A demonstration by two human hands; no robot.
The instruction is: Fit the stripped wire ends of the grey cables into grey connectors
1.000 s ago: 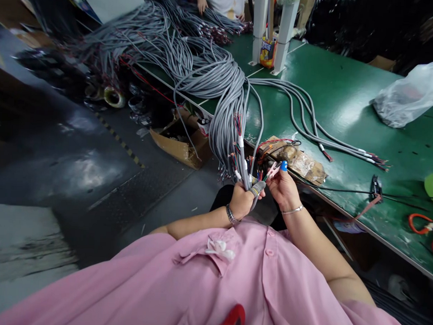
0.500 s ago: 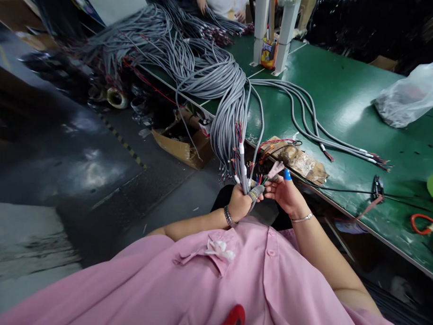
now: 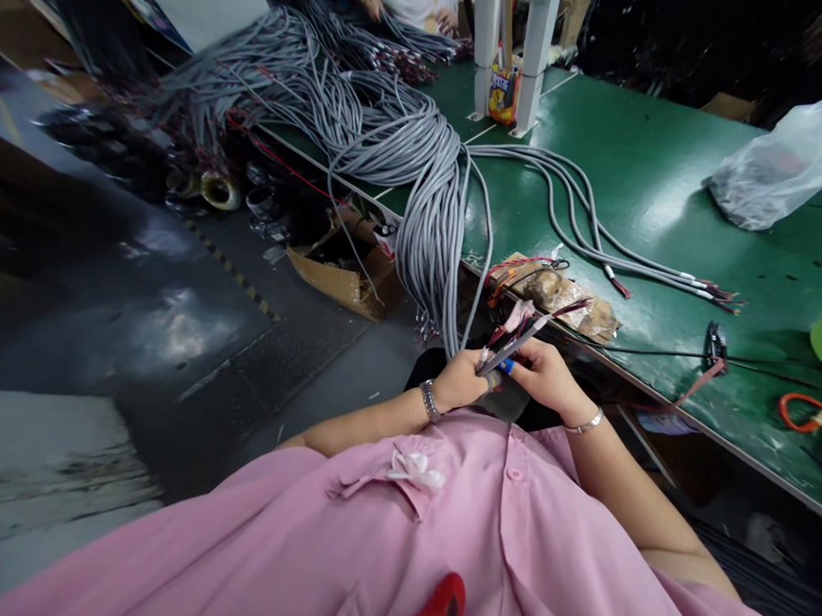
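My left hand is closed around the lower ends of several grey cables, which drape down from the green table. One grey cable end points up to the right out of my grip, its thin dark red and black wires fanned at the tip. My right hand, with a blue cover on one digit, is closed against that cable end beside my left hand. Its other fingertips are partly hidden. Behind the hands, at the table edge, lies a taped piece of cardboard.
The green table carries a few separate cables, a plastic bag and orange-handled scissors. A cardboard box stands below its edge. Across the large cable pile, another person's hand shows near white posts.
The cable ends that stood upright at my left hand now tilt to the right. My right hand has come in against them, and its blue-covered digit has lowered to the cable.
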